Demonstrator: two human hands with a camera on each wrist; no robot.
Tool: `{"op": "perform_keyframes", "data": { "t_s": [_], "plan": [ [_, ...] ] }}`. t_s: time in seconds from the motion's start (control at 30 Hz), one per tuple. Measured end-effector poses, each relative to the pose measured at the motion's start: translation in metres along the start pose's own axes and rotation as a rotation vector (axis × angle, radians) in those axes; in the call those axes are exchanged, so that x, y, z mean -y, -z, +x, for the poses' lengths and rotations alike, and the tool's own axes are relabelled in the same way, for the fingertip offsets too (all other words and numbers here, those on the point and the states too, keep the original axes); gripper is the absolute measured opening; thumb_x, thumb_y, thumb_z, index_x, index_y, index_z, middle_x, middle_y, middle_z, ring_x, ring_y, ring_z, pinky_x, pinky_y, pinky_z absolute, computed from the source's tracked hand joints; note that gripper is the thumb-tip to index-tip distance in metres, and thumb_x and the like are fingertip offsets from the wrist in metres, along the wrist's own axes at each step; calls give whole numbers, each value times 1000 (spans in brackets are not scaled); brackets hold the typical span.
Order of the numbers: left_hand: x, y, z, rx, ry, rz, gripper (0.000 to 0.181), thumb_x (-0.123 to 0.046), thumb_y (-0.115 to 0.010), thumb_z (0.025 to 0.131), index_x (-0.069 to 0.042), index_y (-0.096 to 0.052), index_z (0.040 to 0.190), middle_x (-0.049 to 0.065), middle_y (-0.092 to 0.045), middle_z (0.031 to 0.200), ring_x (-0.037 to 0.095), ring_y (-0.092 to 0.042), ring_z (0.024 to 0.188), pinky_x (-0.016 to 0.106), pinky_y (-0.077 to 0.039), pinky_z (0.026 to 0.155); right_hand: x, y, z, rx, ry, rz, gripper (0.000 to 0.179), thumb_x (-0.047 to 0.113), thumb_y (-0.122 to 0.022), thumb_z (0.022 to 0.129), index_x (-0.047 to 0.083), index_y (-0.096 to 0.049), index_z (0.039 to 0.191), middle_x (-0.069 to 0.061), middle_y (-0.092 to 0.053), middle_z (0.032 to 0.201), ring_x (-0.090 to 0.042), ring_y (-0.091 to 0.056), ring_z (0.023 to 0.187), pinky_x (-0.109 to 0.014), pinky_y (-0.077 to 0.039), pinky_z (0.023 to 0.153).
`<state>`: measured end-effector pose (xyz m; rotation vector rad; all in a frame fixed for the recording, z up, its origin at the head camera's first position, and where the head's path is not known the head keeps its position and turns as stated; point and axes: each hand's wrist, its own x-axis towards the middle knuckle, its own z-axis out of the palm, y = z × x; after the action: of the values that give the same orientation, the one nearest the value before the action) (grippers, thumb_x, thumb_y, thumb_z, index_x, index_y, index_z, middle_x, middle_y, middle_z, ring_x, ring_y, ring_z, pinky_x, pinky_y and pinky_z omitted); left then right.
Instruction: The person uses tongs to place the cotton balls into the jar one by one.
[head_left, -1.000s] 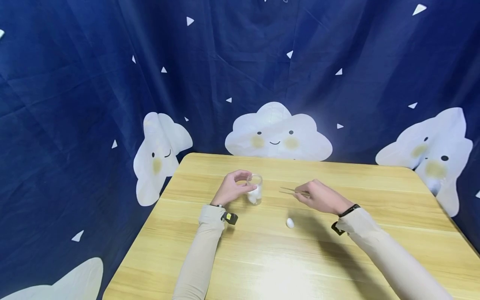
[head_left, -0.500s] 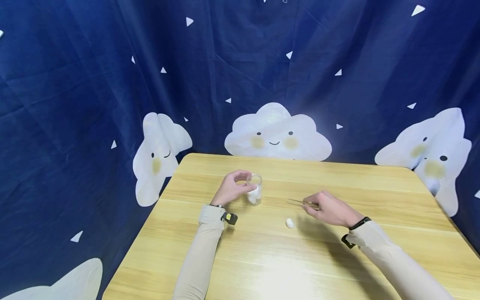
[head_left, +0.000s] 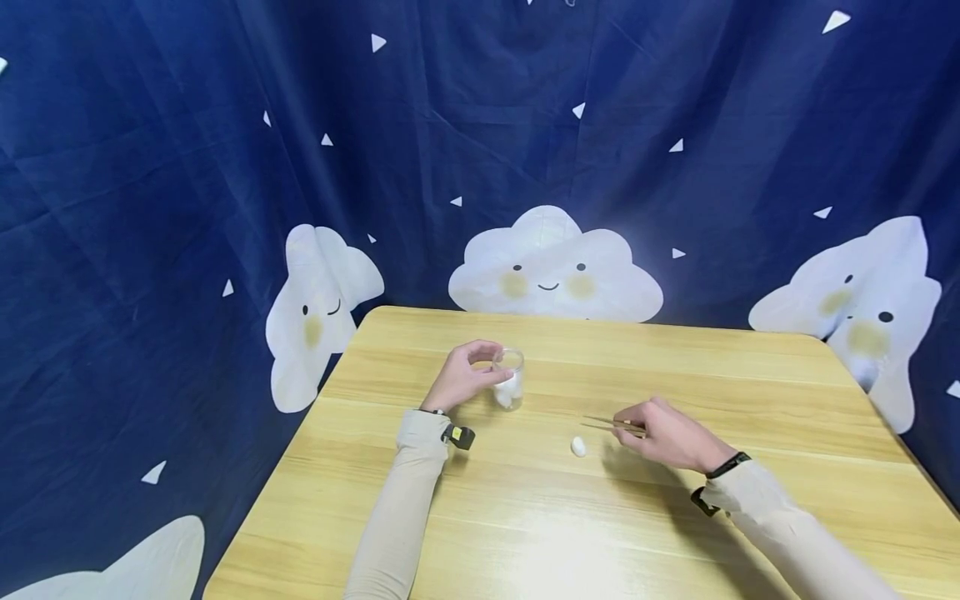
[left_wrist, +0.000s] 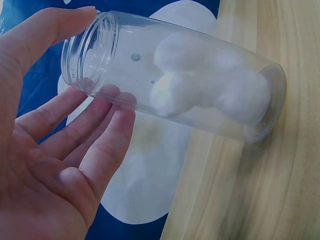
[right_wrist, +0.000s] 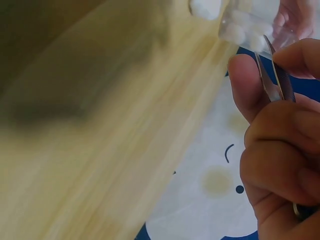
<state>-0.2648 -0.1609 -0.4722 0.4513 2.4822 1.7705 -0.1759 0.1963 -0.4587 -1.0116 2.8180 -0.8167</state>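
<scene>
Near its mouth, my left hand [head_left: 462,377] grips a clear, lidless jar [left_wrist: 135,60] between thumb and fingers. Several white cotton balls [left_wrist: 245,97] lie in the jar's lower part, and its base stands on the table. My right hand [head_left: 667,433] pinches a pair of metal tweezers [right_wrist: 272,82], whose tips are apart with nothing between them. They point left, above the table. One loose cotton ball [head_left: 578,447] lies on the table just below and left of the tweezer tips. Part of the tweezers is hidden inside my right hand.
The light wooden table [head_left: 480,517] stretches under both arms. A dark blue curtain [head_left: 420,167] with white clouds and triangles hangs behind and beside it. A bright glare lies on the table's near part.
My right hand has moved toward me and to the right, bringing the tweezers down from beside the jar to near the loose cotton ball. My left hand and the jar have stayed in place.
</scene>
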Motion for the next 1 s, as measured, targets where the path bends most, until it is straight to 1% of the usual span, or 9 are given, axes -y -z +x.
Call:
{"op": "perform_keyframes", "data": {
  "t_s": [0.23, 0.37, 0.5, 0.77, 0.87, 1.0],
  "plan": [
    [1, 0, 2, 5, -1, 5, 48, -34, -89, 81, -21, -70, 124, -1, -72, 127, 22, -67, 123, 42, -58, 105, -2, -9, -6, 18, 4, -2, 32, 10, -66, 99, 24, -56, 72, 18, -28, 61, 9, -25, 51, -11, -24, 48],
    [1, 0, 2, 4, -1, 7, 48, -34, -89, 81, -20, -70, 124, 0, -72, 128, 22, -67, 123, 42, -58, 105, -1, -14, -7, 28, 31, 7, 33, 9, -67, 98, 24, -55, 72, 18, -30, 62, 10, -27, 52, -11, -25, 47],
    [0, 0, 1, 4, 1, 8, 49, -34, -89, 82, -19, -70, 125, 2, -72, 129, 23, -67, 124, 42, -58, 106, -5, -19, -8, 33, 52, 12, 33, 8, -67, 97, 24, -55, 71, 19, -32, 63, 11, -28, 52, -11, -27, 46],
    [-2, 1, 0, 7, 7, 12, 52, -34, -88, 83, -17, -69, 128, 1, -71, 130, 23, -67, 125, 42, -57, 107, -8, -26, -9, 70, 30, 37, 34, 9, -68, 97, 25, -55, 70, 20, -33, 60, 10, -29, 50, -11, -29, 44],
    [-2, 1, 0, 10, 6, 9, 52, -34, -88, 83, -17, -69, 128, 1, -71, 130, 23, -67, 125, 42, -57, 107, -8, -27, -10, 78, 47, 51, 34, 7, -68, 97, 24, -56, 70, 20, -33, 60, 11, -29, 50, -10, -29, 44],
    [-2, 1, 0, 10, 5, 12, 50, -34, -88, 83, -18, -69, 127, 4, -71, 132, 24, -67, 125, 43, -57, 107, -9, -27, -11, 76, 88, 59, 32, 4, -67, 97, 21, -59, 72, 20, -32, 62, 12, -27, 52, -10, -27, 45]
  ]
}}
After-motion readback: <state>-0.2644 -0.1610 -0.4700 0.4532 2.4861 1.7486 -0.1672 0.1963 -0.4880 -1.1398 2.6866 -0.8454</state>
